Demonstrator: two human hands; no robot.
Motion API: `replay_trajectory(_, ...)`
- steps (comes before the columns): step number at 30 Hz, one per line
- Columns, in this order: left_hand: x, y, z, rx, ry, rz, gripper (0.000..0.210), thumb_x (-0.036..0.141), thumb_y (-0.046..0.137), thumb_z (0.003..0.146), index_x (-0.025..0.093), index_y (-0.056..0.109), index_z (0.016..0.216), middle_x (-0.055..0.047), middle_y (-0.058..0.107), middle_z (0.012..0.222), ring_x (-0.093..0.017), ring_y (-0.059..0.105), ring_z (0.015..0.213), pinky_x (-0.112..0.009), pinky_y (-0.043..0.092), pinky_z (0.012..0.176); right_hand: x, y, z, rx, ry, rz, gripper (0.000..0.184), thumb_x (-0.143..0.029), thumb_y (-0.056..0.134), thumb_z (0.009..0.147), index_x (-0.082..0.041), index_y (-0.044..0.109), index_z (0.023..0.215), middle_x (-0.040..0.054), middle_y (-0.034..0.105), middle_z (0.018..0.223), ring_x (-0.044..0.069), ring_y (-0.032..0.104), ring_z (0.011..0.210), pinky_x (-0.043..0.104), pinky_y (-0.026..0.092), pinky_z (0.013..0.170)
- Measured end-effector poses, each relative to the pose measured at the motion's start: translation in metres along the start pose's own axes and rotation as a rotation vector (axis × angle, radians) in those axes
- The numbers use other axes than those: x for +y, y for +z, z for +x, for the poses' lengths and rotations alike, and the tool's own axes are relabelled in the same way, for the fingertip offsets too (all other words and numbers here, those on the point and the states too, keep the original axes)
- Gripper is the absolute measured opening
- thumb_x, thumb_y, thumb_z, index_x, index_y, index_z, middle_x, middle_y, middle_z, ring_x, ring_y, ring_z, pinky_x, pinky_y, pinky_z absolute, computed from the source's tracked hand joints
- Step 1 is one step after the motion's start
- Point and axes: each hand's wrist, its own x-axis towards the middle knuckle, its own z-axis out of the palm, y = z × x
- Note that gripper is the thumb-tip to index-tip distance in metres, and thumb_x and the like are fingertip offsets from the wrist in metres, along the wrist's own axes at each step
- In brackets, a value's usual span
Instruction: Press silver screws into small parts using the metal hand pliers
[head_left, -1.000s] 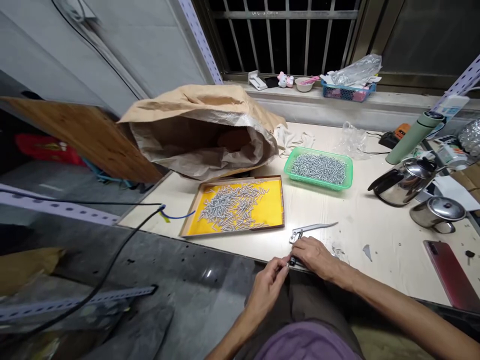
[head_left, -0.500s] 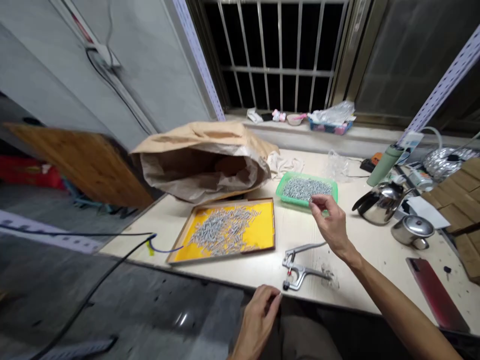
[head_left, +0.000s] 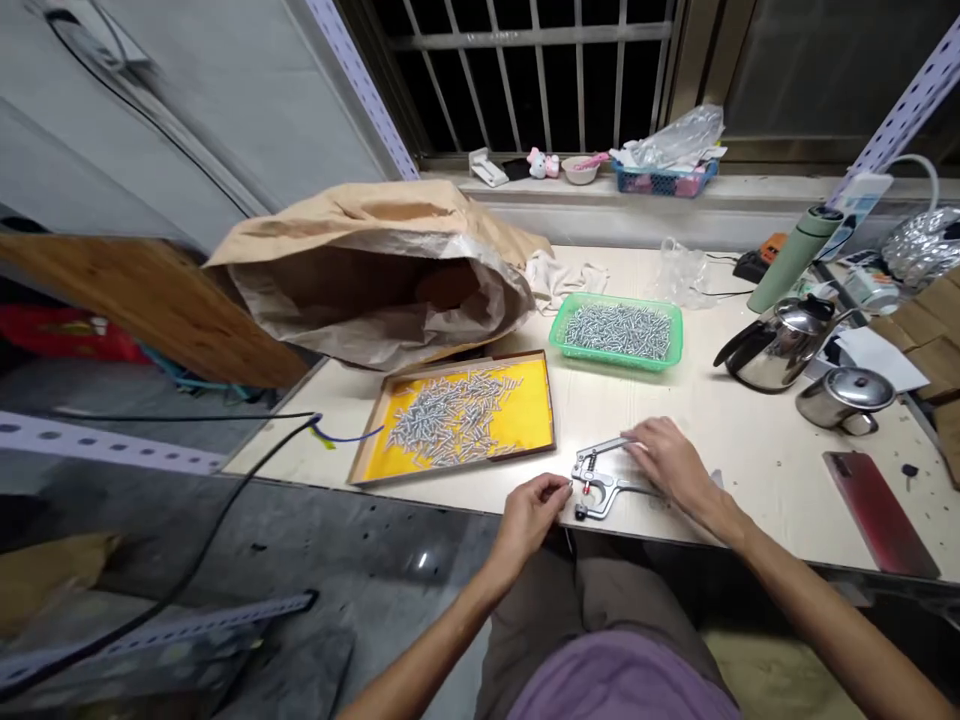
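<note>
The metal hand press pliers (head_left: 604,480) lie on the pale worktable (head_left: 720,440) close to its near edge, at about 6 o'clock from the green basket of small metal parts (head_left: 616,332). The right hand (head_left: 667,460) rests over the handles, fingers curled loosely on them; a full clamp cannot be confirmed. The left hand (head_left: 531,508) sits at the tool's 9 o'clock, fingertips pinched together at the jaw end, apparently on a small part too tiny to make out.

Judgement: the part should be seated squarely in the jaw before the handles are squeezed, with the fingertips kept out of the closing gap.

Clearances: the table edge lies immediately at 6 o'clock of the tool. The yellow-lined tray of parts (head_left: 457,415) stands near at 10 o'clock. Open surface extends toward 3 o'clock, up to the red phone (head_left: 877,510).
</note>
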Motion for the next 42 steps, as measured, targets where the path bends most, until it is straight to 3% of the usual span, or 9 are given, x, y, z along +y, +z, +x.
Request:
replay_trajectory(3, -0.001, 0.003, 0.008, -0.062, -0.11, -0.057, 0.03, 0.043, 0.065, 0.06, 0.016, 0.062, 0.071, 0.001, 0.058, 0.057, -0.011, 0.052, 0.053, -0.021, 0.041, 0.051, -0.001, 0.014, -0.04, -0.061, -0.023, -0.041, 0.022, -0.026, 0.051, 0.092, -0.017, 0.063, 0.106, 0.0089, 0.062, 0.093, 0.021, 0.053, 0.087, 0.034, 0.048, 0.075)
replay_trajectory(7, 0.003, 0.008, 0.014, -0.095, -0.22, -0.055, 0.027, 0.038, 0.069, 0.058, 0.015, 0.061, 0.067, 0.003, 0.057, 0.054, -0.008, 0.049, 0.049, -0.019, 0.036, 0.045, 0.003, 0.026, -0.058, -0.107, -0.023, -0.101, 0.025, -0.025, 0.057, 0.088, -0.018, 0.062, 0.112, 0.0093, 0.06, 0.096, 0.022, 0.05, 0.088, 0.034, 0.046, 0.075)
replay_trajectory(12, 0.01, 0.009, 0.017, -0.149, -0.331, 0.062, 0.024, 0.036, 0.068, 0.063, 0.013, 0.061, 0.064, 0.008, 0.044, 0.042, -0.005, 0.033, 0.037, -0.019, 0.024, 0.037, -0.001, 0.031, -0.057, -0.083, 0.007, -0.142, 0.018, -0.019, 0.056, 0.088, -0.017, 0.065, 0.104, 0.0077, 0.059, 0.088, 0.02, 0.048, 0.081, 0.032, 0.043, 0.071)
replay_trajectory(18, 0.014, 0.008, 0.019, -0.192, -0.386, 0.163, 0.028, 0.04, 0.072, 0.062, 0.013, 0.062, 0.065, 0.007, 0.045, 0.041, -0.005, 0.037, 0.038, -0.017, 0.028, 0.037, -0.003, 0.036, -0.059, -0.038, 0.024, -0.152, 0.014, -0.017, 0.054, 0.09, -0.017, 0.066, 0.097, 0.0055, 0.056, 0.08, 0.018, 0.047, 0.077, 0.029, 0.038, 0.066)
replay_trajectory(25, 0.015, 0.008, 0.021, -0.284, -0.508, 0.099, 0.032, 0.043, 0.073, 0.063, 0.015, 0.058, 0.066, 0.01, 0.041, 0.035, -0.004, 0.035, 0.03, -0.017, 0.023, 0.034, -0.005, 0.036, -0.059, -0.03, 0.025, -0.18, 0.015, -0.019, 0.05, 0.092, -0.017, 0.065, 0.094, 0.0054, 0.055, 0.08, 0.018, 0.045, 0.075, 0.03, 0.035, 0.065)
replay_trajectory(34, 0.027, 0.013, 0.021, -0.29, -0.504, 0.262, 0.017, 0.025, 0.062, 0.072, 0.016, 0.054, 0.06, 0.01, 0.04, 0.033, -0.006, 0.038, 0.03, -0.017, 0.026, 0.034, -0.009, 0.039, -0.061, 0.014, -0.006, -0.235, 0.015, -0.015, 0.048, 0.092, -0.016, 0.063, 0.091, 0.0053, 0.057, 0.08, 0.019, 0.042, 0.075, 0.031, 0.031, 0.066)
replay_trajectory(42, 0.031, 0.012, 0.025, -0.384, -0.519, 0.342, 0.021, 0.03, 0.063, 0.07, 0.015, 0.055, 0.057, 0.009, 0.039, 0.033, -0.006, 0.037, 0.031, -0.017, 0.028, 0.037, -0.01, 0.037, -0.06, -0.049, 0.012, -0.253, 0.017, -0.015, 0.047, 0.093, -0.017, 0.062, 0.087, 0.0052, 0.057, 0.079, 0.019, 0.045, 0.076, 0.032, 0.032, 0.068)
